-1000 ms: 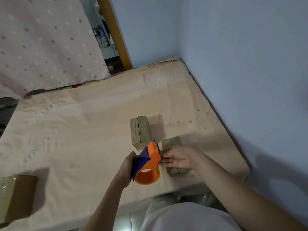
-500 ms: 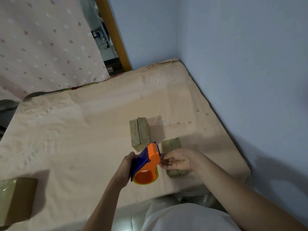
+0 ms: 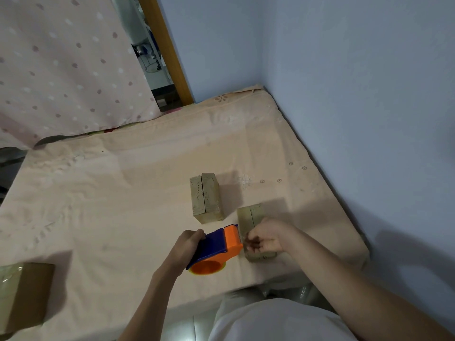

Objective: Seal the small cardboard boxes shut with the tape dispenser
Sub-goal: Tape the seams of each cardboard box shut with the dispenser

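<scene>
Dim, soft shadows; edges perhaps slightly warped.

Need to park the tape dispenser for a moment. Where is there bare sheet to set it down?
Bare sheet lies between the far small box and the large box at the left edge. It is crowded near the right hand, over the near small box, with the tape dispenser alongside.

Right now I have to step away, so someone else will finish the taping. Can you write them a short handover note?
Left hand grips the orange and blue tape dispenser, held above the sheet. Right hand, fingers curled, pinches at the dispenser's front edge, over the near small box; the tape itself is too faint to see. The far small box shows an open seam, no tape visible. A larger box sits at the left edge, glossy on top. Left: tape both small boxes.
</scene>
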A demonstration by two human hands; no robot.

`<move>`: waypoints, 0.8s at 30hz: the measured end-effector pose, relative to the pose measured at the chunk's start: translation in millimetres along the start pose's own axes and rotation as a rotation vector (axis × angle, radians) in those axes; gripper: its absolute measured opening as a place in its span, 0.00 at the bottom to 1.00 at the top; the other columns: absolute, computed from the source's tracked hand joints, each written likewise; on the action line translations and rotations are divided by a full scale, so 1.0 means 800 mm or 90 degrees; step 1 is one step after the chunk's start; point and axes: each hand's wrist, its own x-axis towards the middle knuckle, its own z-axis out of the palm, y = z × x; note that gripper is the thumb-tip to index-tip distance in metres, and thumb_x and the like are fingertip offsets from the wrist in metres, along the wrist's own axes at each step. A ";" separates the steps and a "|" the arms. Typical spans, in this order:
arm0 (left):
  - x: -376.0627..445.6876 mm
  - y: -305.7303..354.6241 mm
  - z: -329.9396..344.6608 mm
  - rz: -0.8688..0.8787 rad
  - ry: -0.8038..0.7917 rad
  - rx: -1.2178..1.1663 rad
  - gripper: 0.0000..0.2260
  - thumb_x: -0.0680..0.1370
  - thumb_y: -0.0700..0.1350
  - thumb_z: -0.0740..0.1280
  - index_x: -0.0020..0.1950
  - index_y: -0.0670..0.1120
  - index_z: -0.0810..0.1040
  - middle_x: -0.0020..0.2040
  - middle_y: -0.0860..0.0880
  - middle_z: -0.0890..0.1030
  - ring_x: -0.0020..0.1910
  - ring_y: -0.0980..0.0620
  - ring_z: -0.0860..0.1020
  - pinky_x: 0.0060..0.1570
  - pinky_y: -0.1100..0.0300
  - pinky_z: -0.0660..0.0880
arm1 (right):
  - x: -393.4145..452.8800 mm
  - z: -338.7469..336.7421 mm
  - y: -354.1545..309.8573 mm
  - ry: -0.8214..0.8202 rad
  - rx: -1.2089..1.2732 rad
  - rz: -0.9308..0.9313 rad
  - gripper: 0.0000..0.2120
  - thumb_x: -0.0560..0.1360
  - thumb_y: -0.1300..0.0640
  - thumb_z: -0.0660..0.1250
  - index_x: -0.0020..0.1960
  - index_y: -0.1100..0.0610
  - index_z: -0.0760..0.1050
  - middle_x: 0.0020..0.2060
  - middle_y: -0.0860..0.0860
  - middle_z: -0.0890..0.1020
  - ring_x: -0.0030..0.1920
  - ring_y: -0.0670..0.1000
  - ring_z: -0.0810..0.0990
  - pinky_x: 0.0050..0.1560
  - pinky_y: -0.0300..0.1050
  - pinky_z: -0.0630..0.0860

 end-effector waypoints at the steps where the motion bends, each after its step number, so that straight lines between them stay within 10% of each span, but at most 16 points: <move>1: -0.001 0.002 0.000 0.020 0.006 0.029 0.15 0.83 0.45 0.57 0.42 0.42 0.78 0.37 0.46 0.83 0.38 0.49 0.80 0.41 0.57 0.72 | 0.001 0.001 0.001 0.008 -0.020 -0.001 0.06 0.78 0.74 0.63 0.51 0.66 0.73 0.43 0.61 0.76 0.40 0.55 0.78 0.39 0.45 0.80; 8: 0.000 0.014 -0.001 0.092 0.017 0.099 0.16 0.77 0.51 0.56 0.32 0.44 0.69 0.28 0.50 0.75 0.31 0.53 0.72 0.38 0.58 0.66 | 0.007 0.001 0.003 0.019 -0.065 -0.001 0.08 0.77 0.74 0.64 0.54 0.65 0.73 0.43 0.60 0.78 0.41 0.55 0.80 0.37 0.44 0.80; 24: 0.005 0.000 -0.002 0.173 -0.027 0.205 0.18 0.80 0.61 0.63 0.45 0.47 0.80 0.40 0.53 0.84 0.40 0.53 0.82 0.41 0.60 0.75 | 0.003 -0.007 0.014 0.089 -0.141 -0.056 0.04 0.79 0.67 0.65 0.52 0.63 0.78 0.44 0.58 0.83 0.45 0.54 0.82 0.53 0.50 0.82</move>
